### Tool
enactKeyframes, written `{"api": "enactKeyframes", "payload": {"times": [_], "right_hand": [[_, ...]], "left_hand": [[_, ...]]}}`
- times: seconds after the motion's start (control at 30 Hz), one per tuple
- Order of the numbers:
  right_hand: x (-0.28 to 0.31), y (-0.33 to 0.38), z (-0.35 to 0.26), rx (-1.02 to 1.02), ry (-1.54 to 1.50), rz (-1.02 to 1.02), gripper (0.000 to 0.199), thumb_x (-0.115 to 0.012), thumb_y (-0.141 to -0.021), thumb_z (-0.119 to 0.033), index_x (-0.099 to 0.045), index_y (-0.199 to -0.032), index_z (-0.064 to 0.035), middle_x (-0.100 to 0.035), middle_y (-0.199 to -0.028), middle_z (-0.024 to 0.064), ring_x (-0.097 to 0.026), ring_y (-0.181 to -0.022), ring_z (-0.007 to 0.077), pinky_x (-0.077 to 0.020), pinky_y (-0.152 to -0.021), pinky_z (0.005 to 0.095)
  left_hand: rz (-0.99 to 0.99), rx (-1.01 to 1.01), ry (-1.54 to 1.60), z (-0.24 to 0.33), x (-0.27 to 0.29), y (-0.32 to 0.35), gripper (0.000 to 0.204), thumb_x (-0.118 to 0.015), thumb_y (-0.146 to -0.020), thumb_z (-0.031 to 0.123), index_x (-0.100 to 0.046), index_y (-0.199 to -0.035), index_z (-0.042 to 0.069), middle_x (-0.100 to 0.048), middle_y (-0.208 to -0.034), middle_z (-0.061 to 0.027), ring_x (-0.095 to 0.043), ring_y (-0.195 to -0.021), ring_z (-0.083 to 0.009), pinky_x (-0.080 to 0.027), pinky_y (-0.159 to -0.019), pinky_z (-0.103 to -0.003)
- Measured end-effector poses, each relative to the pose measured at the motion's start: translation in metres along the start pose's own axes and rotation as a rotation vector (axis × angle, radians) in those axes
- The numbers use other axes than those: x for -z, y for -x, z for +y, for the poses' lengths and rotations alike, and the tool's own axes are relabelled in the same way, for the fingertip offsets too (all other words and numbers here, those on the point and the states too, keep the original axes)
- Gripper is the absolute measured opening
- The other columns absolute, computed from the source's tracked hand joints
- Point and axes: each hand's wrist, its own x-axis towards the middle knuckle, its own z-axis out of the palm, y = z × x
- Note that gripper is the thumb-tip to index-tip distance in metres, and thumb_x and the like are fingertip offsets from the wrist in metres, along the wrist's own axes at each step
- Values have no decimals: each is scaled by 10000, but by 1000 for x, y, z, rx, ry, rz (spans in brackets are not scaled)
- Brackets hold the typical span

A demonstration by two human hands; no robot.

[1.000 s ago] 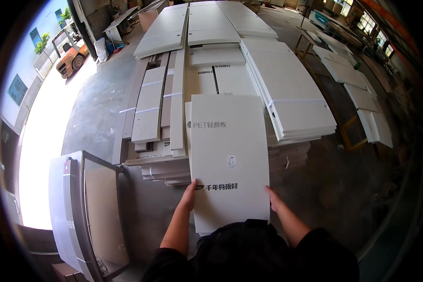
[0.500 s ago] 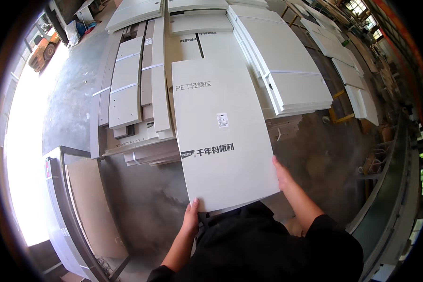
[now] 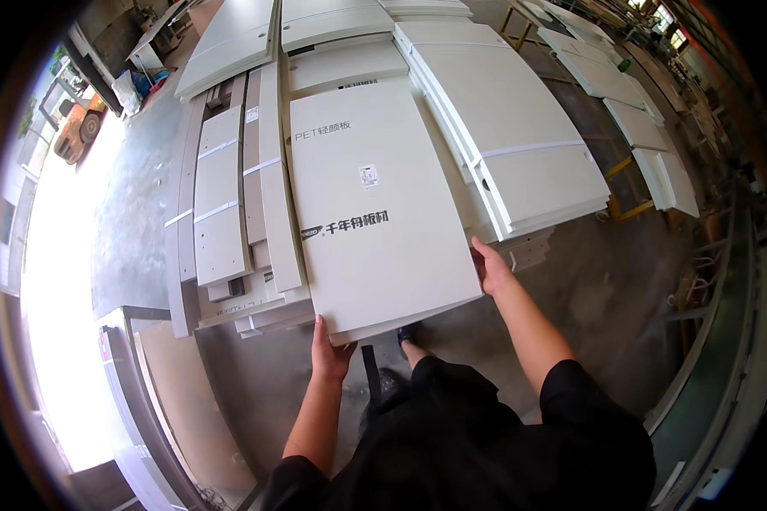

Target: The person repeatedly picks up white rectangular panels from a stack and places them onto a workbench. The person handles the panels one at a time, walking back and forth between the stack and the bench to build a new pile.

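Observation:
A large off-white board [image 3: 383, 264] with dark printing and a small white label lies between my hands, reaching over the stacked panels ahead. My left hand [image 3: 329, 351] grips its near left corner, thumb along the edge and fingers underneath. On the near right edge my right hand [image 3: 489, 266] holds it the same way, its fingers partly hidden below. The near end shows a second layer just under the top face; I cannot tell whether it is another board. Strapped narrow panels [image 3: 279, 183] stand close along the board's left side.
At right lies a strapped stack of white panels [image 3: 528, 119]. More panels [image 3: 337, 21] are piled at the far end. A metal-framed brown sheet [image 3: 183, 383] stands at lower left, a green conveyor-like strip [image 3: 707, 366] runs at right, and an orange vehicle [image 3: 77, 128] is far left.
The board has moved forward and slightly left, away from my body, further over the stack. Both arms are stretched out further, and my feet now show below the board.

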Motion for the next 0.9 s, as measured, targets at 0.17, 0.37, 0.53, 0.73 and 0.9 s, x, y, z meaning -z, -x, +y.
{"api": "enactKeyframes", "payload": {"times": [0.17, 0.37, 0.53, 0.73, 0.9], "right_hand": [[18, 52, 48, -84, -120, 340, 756, -526, -921, -623, -519, -1367, -11, -512, -1435, 142, -468, -1321, 314, -353, -1112, 506], [-57, 49, 19, -183, -689, 182, 727, -379, -942, -617, -492, -1417, -78, -449, -1486, 145, -395, -1366, 348, -285, -1143, 557], [-74, 21, -16, -197, -631, 167, 643, -331, -974, -537, -516, -1390, -84, -501, -1434, 139, -448, -1317, 348, -333, -1118, 545], [-74, 2, -5, -184, -568, 113, 444, -388, -1000, -392, -551, -1285, -94, -532, -1343, 103, -489, -1244, 293, -393, -1070, 507], [-66, 10, -4, -191, -361, 208, 435, -520, -975, -435, -565, -1274, -121, -528, -1309, 80, -474, -1221, 258, -393, -1048, 458]], "left_hand": [[98, 25, 623, -13, -37, 8, 967, -467, -884, 753, -262, -1546, 79, -315, -1572, -124, -305, -1441, -355, -224, -1201, -534], [155, 39, 873, 12, -79, -7, 797, -344, -937, 666, -378, -1510, 114, -348, -1575, -119, -315, -1448, -350, -214, -1197, -551], [82, 10, 930, 29, -95, -36, 746, -334, -944, 641, -395, -1495, 142, -377, -1541, -111, -327, -1427, -347, -246, -1178, -558], [121, -77, 949, 42, -104, -44, 741, -372, -941, 644, -427, -1467, 124, -411, -1516, -97, -351, -1419, -323, -248, -1182, -532], [12, -113, 820, 33, -84, -49, 738, -369, -968, 651, -423, -1458, 102, -421, -1506, -96, -385, -1389, -320, -272, -1177, -491]]}}
